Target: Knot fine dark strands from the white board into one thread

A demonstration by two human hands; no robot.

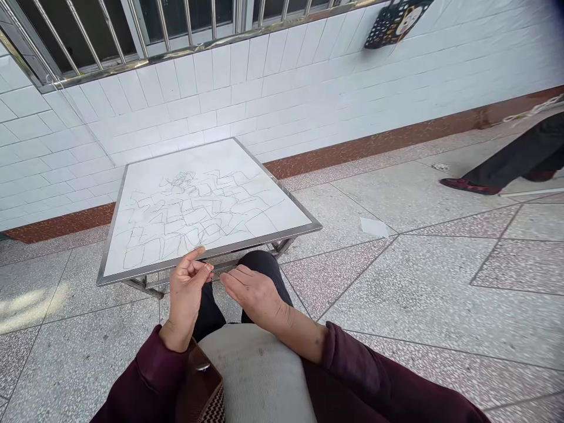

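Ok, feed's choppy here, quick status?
Left hand pinching something tiny, unclear. Right hand resting on knee. Scribbled table just ahead.

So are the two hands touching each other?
Apart. The head view shows a narrow strip of dark trouser between the left hand and the right hand. Both sit just in front of the low table, whose top is covered in scribbles.
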